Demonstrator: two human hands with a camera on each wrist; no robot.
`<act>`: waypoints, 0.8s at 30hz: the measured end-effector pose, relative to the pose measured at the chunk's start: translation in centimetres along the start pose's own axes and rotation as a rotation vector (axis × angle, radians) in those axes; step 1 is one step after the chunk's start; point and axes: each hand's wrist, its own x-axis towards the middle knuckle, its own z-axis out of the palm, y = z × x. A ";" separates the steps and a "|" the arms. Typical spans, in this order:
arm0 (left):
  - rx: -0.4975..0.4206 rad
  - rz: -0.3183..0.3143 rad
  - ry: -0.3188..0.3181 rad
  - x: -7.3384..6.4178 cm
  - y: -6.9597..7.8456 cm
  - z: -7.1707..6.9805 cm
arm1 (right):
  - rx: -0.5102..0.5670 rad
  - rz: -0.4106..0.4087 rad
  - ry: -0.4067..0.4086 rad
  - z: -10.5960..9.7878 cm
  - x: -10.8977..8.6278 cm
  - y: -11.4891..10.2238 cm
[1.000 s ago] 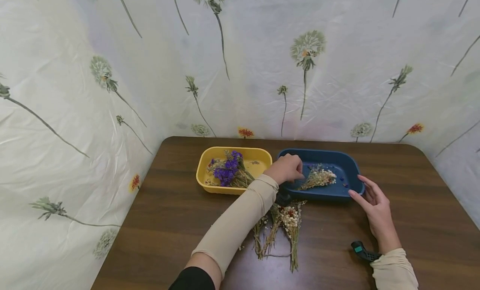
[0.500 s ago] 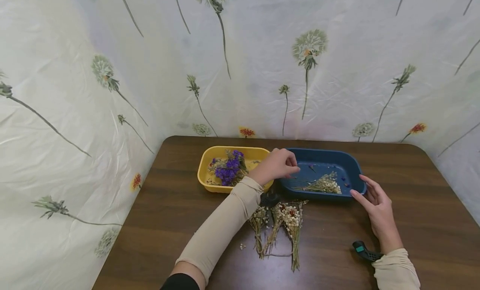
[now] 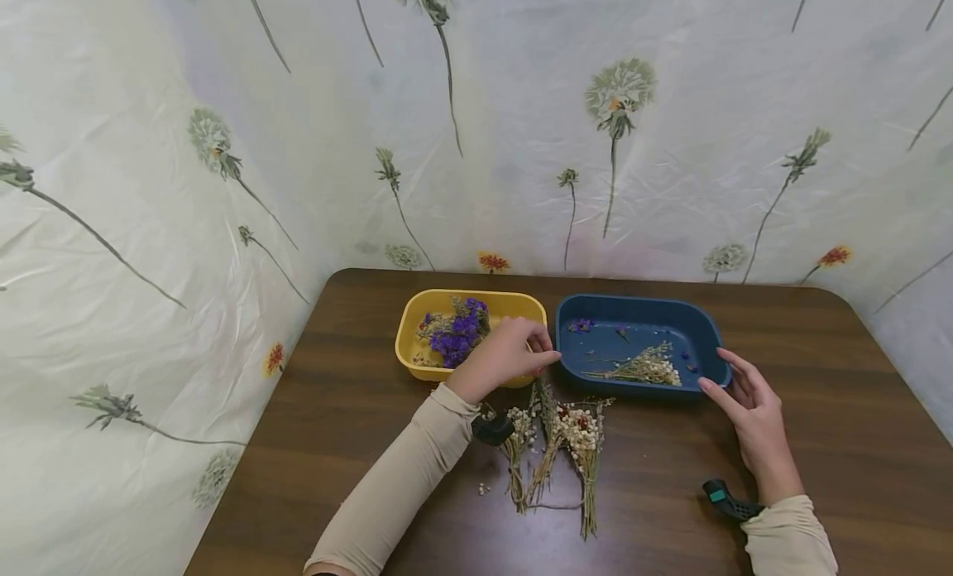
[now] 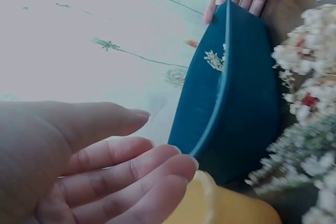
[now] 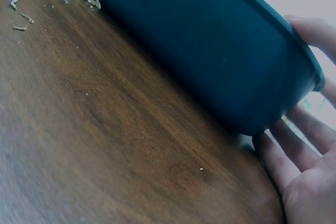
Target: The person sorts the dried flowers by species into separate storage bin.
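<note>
The blue plastic tray (image 3: 644,309) rests on the table, holding a bunch of dried pale flowers (image 3: 655,367) and some loose purple blossoms (image 3: 581,325). My right hand (image 3: 755,419) holds its right end, thumb at the rim and fingers against the outer corner. Over the right end of the yellow tray (image 3: 521,304) hovers my left hand (image 3: 506,352), near the gap between the trays. In the left wrist view its thumb stands apart from loosely bent fingers (image 4: 142,169), with nothing between them. Purple dried flowers (image 3: 459,336) lie in the yellow tray, partly behind that hand.
Several tied bundles of dried flowers (image 3: 584,435) lie on the brown table (image 3: 663,493) in front of the trays, with a few loose crumbs (image 3: 484,488) beside them. A floral-patterned cloth (image 3: 514,129) hangs behind and to the left.
My left hand has moved left, out of the blue tray to above the yellow one. The pale flower bunch in the blue tray has shifted and turned; purple blossoms there now show. The right hand stays.
</note>
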 end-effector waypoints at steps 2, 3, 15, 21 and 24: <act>0.008 0.000 0.026 -0.9 -0.5 0.1 | 0.006 -0.001 0.002 0.0 0.0 0.0; 0.004 -0.003 0.036 -1.3 -0.8 0.3 | 0.005 -0.001 0.003 0.0 0.0 -0.1; 0.022 -0.048 0.072 -6.9 -3.3 2.1 | 0.010 -0.027 -0.008 0.0 -0.1 0.0; -0.015 -0.119 0.057 -9.4 -4.0 3.4 | 0.003 -0.017 -0.016 0.0 -0.1 0.0; -0.013 -0.163 0.034 -10.2 -4.1 4.1 | 0.002 -0.015 -0.015 -0.1 -0.1 0.0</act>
